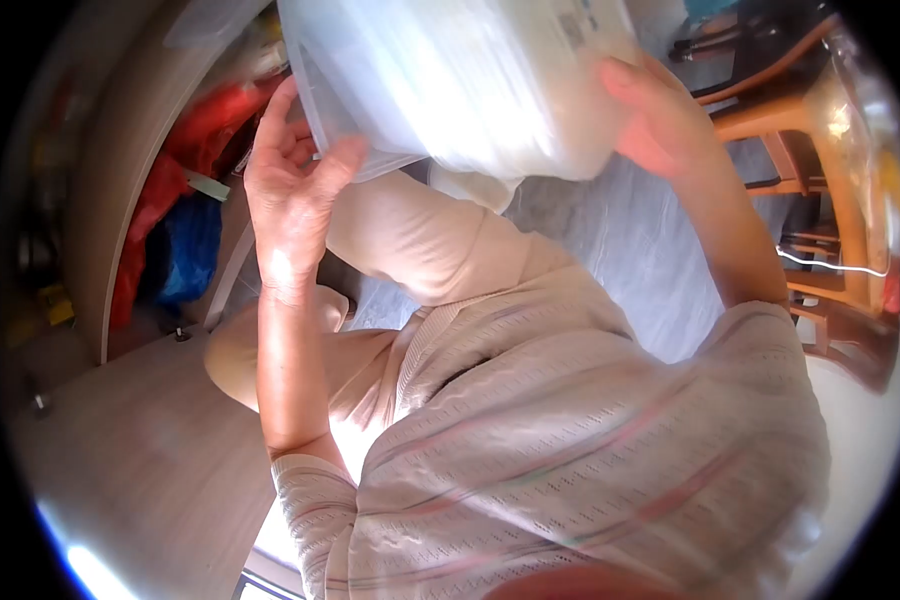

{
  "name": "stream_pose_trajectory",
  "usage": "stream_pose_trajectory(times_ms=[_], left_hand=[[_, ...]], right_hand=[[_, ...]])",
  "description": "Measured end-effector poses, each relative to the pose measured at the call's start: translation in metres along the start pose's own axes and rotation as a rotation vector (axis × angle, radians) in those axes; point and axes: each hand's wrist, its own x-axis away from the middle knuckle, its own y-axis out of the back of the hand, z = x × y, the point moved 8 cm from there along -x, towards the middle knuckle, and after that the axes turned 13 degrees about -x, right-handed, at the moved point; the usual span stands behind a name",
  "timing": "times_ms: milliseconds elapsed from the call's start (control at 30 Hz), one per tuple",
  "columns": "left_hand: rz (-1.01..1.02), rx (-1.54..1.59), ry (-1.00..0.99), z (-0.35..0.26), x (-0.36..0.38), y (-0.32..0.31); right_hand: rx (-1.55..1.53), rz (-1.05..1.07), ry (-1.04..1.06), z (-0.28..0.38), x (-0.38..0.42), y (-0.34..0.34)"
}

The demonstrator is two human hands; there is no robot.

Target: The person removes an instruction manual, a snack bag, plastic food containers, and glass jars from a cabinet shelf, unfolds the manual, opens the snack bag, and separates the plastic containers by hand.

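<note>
A stack of translucent plastic containers (450, 80) is held up between my two hands at the top of the view, partly smeared by motion and cut off by the frame edge. My left hand (295, 165) grips the flat rim on the left side, thumb in front and fingers curled behind. Against the rounded right end, my right hand (655, 115) is wrapped with its thumb on top; its other fingers are hidden behind the plastic. My bent leg (430, 235) shows below the stack.
At left stands an open cabinet with red plastic bags (155, 210) and a blue bag (190, 245) inside. Its wood-toned door (140, 440) lies lower left. A wooden chair (840, 200) with a white cable (830, 265) is at right, over grey flooring (590, 230).
</note>
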Motion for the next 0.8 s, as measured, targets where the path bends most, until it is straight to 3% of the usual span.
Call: stream_pose_trajectory(times_ms=[233, 467, 633, 800], left_hand=[[0.059, -0.122, -0.069, -0.029, 0.004, -0.042], [0.076, -0.073, -0.153, -0.040, 0.029, -0.033], [0.037, -0.058, -0.181, -0.049, 0.039, -0.024], [0.050, -0.034, -0.177, -0.054, 0.039, -0.022]], right_hand=[[-0.121, 0.020, 0.140, 0.005, 0.051, 0.036], [-0.121, 0.112, 0.218, -0.007, 0.070, 0.010], [-0.072, 0.054, 0.241, -0.002, 0.074, -0.005], [-0.041, -0.121, 0.280, 0.001, 0.088, 0.047]])
